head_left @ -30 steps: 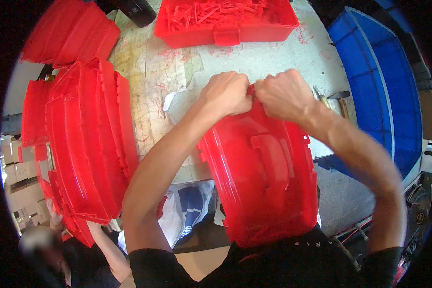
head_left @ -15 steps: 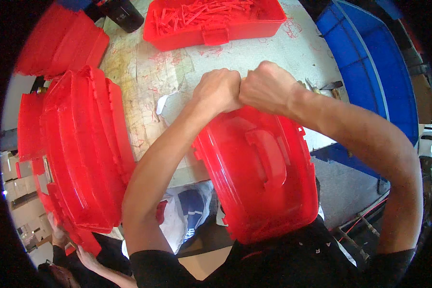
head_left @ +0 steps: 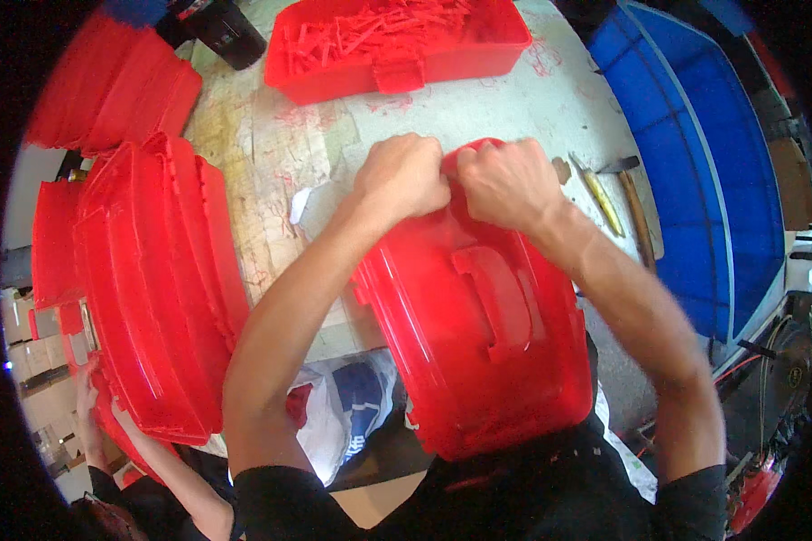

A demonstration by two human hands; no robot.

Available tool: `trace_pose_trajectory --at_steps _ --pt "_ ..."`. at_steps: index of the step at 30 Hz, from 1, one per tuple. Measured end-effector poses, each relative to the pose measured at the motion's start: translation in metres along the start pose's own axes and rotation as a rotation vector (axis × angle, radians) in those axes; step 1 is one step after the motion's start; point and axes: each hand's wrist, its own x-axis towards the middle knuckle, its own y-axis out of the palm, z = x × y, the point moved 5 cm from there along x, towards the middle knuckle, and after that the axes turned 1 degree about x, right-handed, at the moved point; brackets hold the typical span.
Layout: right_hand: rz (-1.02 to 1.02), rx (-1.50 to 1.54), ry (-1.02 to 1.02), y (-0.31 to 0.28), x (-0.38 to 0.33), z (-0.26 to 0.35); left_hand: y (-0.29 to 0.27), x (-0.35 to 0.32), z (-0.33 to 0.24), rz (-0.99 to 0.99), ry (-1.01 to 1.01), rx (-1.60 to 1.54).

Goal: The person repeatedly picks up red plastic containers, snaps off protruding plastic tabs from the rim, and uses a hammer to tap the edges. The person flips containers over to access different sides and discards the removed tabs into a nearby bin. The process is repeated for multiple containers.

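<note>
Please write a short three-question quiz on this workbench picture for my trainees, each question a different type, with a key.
1. Multiple choice: Where are the left hand and right hand on the red plastic cover?
A) At the end nearest the body
B) At the end farthest from the body
C) One at each end

2. True or false: The blue crate stands to the right of both hands.

3. Fill in: The open red box at the far side of the table holds many loose red ____.

Key: 1. B; 2. True; 3. strips
</note>
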Motion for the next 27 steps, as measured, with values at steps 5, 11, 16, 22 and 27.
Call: trace_pose_trajectory --at_steps 5,11,16,22,27 --pt "0.059 -0.229 -0.369 -0.014 0.015 0.004 0.003 -0.002 0.003 0.010 0.001 -0.057" --pt "-0.022 -0.162 -0.235 0.001 0.000 -0.001 0.001 -0.002 0.003 0.010 0.005 -0.019" --pt "-0.186 -0.074 -0.194 0.009 -0.011 -0.007 0.000 -0.004 0.006 -0.009 -0.008 -0.036" --pt "-0.180 0.038 -0.150 0.011 -0.016 -0.011 0.004 -0.002 0.008 0.059 -0.066 -0.021" --pt "-0.174 0.034 -0.167 0.007 -0.017 -0.012 0.003 -0.005 0.004 0.080 -0.144 0.000"
